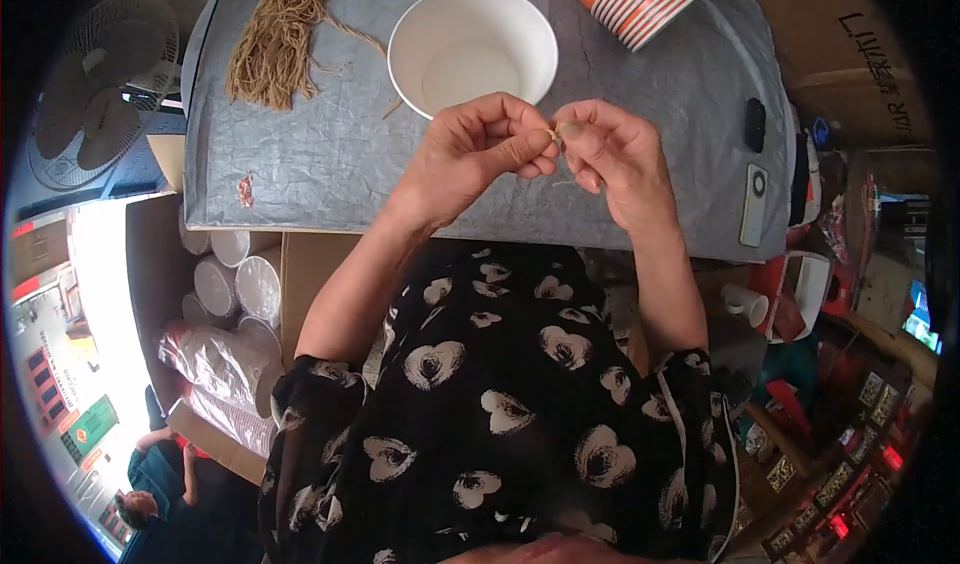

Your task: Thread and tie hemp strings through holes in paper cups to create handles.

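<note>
Left hand (480,149): nearly closed, thumb and forefinger pinching a small tan piece (553,136), too tiny to identify.
Right hand (620,154): loosely curled, fingertips pinching the same piece.
White tub (475,74): near, at 11 o'clock from the hands.
Twine bundle (275,54): 10 o'clock, on the grey table (330,174).
Orange-striped stack (645,4): 1 o'clock, tilted.

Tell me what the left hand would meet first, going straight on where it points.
The left hand points rightward, so it would likely meet the right hand first; the two look very close, perhaps already touching.
</note>
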The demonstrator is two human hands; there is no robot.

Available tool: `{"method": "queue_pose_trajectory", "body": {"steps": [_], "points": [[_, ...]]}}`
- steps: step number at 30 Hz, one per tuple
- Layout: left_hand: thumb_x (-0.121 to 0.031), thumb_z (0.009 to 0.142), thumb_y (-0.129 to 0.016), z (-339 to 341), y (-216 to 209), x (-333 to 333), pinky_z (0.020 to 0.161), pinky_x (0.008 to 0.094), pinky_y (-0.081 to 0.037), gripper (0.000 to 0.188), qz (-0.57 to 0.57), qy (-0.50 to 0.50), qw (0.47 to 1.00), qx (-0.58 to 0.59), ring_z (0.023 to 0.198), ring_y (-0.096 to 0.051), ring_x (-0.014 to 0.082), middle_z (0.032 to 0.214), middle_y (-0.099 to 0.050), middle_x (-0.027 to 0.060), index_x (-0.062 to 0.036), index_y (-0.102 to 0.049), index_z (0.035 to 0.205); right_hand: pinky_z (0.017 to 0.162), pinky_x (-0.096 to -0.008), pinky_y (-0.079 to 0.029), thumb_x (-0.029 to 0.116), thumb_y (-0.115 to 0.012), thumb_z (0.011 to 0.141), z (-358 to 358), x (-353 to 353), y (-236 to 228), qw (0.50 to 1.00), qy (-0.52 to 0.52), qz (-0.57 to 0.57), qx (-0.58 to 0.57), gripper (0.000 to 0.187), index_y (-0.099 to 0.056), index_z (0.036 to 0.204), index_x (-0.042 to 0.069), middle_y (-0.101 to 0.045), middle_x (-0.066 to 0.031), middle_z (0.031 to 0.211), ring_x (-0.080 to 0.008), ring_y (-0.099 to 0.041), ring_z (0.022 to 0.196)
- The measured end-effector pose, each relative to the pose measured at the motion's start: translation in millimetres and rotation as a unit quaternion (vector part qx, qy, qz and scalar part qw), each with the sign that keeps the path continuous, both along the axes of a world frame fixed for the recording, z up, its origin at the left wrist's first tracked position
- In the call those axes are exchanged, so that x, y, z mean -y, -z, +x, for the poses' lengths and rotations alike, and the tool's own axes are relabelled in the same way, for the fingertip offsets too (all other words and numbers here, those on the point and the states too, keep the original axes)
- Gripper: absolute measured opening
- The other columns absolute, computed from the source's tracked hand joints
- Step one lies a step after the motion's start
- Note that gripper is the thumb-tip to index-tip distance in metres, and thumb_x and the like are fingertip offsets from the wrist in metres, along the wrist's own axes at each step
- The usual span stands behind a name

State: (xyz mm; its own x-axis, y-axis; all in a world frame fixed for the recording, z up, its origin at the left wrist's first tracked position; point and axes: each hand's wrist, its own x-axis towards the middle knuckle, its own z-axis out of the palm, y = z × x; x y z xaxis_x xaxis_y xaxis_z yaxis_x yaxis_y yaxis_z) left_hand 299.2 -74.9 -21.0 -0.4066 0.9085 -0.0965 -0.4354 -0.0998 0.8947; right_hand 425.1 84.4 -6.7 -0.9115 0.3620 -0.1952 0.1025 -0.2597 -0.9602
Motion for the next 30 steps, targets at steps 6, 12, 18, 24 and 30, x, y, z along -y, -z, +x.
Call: {"method": "queue_pose_trajectory", "body": {"steps": [6, 12, 18, 24, 30], "points": [[-0.011, 0.098, -0.064, -0.2, -0.5, 0.4, 0.077, 0.0236, -0.056, 0.013, -0.007, -0.004, 1.000, -0.018, 0.086, -0.069, 0.0121, 0.095, -0.070, 0.0065, 0.0003, -0.065, 0.104, 0.047, -0.0186, -0.032, 0.018, -0.064, 0.098, 2.6, -3.6, 2.9, 0.999, 0.006, 0.022, -0.022, 0.018, -0.067, 0.098, 0.000, -0.054, 0.0023, 0.068, -0.0028, -0.042, 0.053], [-0.011, 0.098, -0.065, -0.4, -2.2, -0.1, 0.077, 0.0237, -0.056, 0.013, -0.018, -0.005, 1.000, -0.009, 0.086, -0.069, 0.0124, 0.094, -0.071, 0.0068, 0.0006, -0.065, 0.104, 0.046, -0.0187, -0.032, 0.019, -0.064, 0.098, 3.6, -7.1, -1.3, 0.998, 0.024, -0.055, 0.011, 0.019, -0.067, 0.098, 0.000, -0.055, 0.0016, 0.068, -0.0033, -0.042, 0.053], [-0.010, 0.097, -0.066, -1.1, -2.5, -1.5, 0.076, 0.0239, -0.057, 0.014, -0.039, 0.004, 0.999, -0.030, 0.085, -0.070, 0.0133, 0.094, -0.071, 0.0073, 0.0021, -0.065, 0.104, 0.045, -0.0175, -0.035, 0.019, -0.067, 0.097, 1.7, -4.5, 3.3, 0.999, -0.012, 0.028, 0.009, 0.018, -0.069, 0.097, 0.001, -0.059, 0.0018, 0.070, -0.0022, -0.046, 0.053], [-0.009, 0.097, -0.066, -1.6, 0.9, 0.1, 0.078, 0.0248, -0.058, 0.016, -0.017, -0.003, 1.000, -0.020, 0.086, -0.070, 0.0144, 0.096, -0.071, 0.0084, 0.0034, -0.066, 0.107, 0.047, -0.0181, -0.033, 0.015, -0.066, 0.096, 1.8, -3.3, 4.9, 0.999, -0.014, -0.047, -0.004, 0.014, -0.066, 0.097, 0.001, -0.056, 0.0021, 0.070, -0.0028, -0.045, 0.054], [-0.013, 0.099, -0.064, -0.5, -4.3, 1.9, 0.077, 0.0245, -0.057, 0.022, -0.026, -0.008, 0.999, 0.016, 0.086, -0.071, 0.0145, 0.102, -0.071, 0.0095, 0.0042, -0.065, 0.112, 0.047, -0.0188, -0.031, 0.015, -0.067, 0.095, 2.3, -2.8, 6.3, 0.998, 0.011, -0.055, 0.006, 0.014, -0.066, 0.098, 0.001, -0.055, 0.0022, 0.069, -0.0028, -0.042, 0.053]]}}
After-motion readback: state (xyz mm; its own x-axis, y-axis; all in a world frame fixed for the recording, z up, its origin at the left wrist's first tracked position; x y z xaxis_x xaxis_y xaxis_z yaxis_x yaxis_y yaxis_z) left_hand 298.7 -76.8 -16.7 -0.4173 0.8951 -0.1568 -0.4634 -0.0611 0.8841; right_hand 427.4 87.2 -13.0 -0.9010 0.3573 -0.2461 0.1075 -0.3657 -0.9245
